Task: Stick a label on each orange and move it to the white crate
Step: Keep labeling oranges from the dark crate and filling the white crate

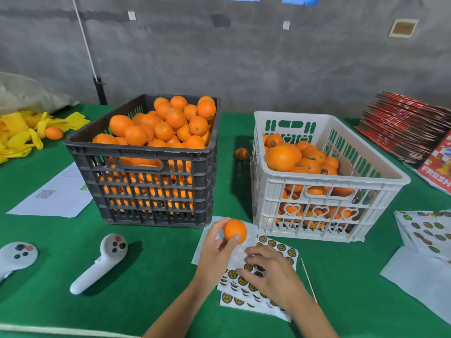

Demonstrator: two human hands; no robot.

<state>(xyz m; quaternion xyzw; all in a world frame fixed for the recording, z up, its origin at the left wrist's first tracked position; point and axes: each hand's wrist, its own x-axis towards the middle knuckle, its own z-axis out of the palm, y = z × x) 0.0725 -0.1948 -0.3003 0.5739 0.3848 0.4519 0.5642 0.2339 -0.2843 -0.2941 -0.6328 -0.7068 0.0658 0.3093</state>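
My left hand holds one orange between thumb and fingers, just above the near end of the label sheets. My right hand lies on those sheets with its fingers curled down onto the round yellow-and-black labels; whether a label is pinched is hidden. The black crate at centre left is heaped with oranges. The white crate to the right holds labelled oranges, piled at its left side.
Two white controllers lie on the green table at the left. More label sheets sit at the right edge. A loose orange lies between the crates. Paper, yellow wrappers, red cartons.
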